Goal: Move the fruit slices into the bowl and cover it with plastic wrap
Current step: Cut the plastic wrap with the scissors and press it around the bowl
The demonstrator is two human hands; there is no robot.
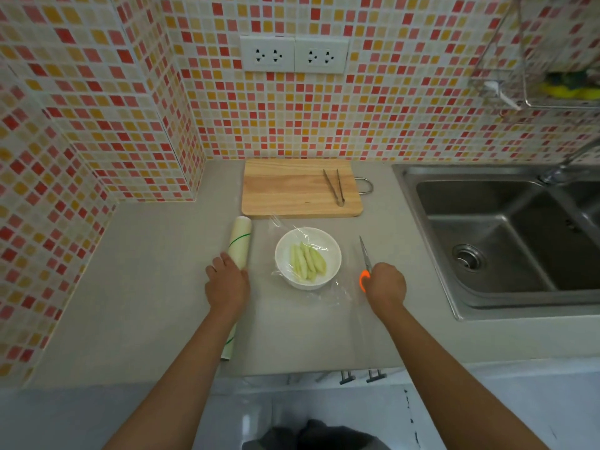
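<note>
A white bowl [307, 257] sits on the grey counter and holds several pale green fruit slices [306, 262]. Clear plastic wrap [337, 289] lies loosely over the bowl and spreads onto the counter around it. The roll of plastic wrap [239, 241] lies to the left of the bowl, and my left hand [227, 280] rests on its near part, holding it. My right hand [384, 284] is to the right of the bowl, closed on the orange handle of a pair of scissors [365, 258] whose blades point away from me.
A wooden cutting board [292, 190] lies behind the bowl with metal tongs [334, 186] on its right side. A steel sink [506, 235] takes up the right of the counter. The tiled wall with sockets [293, 55] stands behind.
</note>
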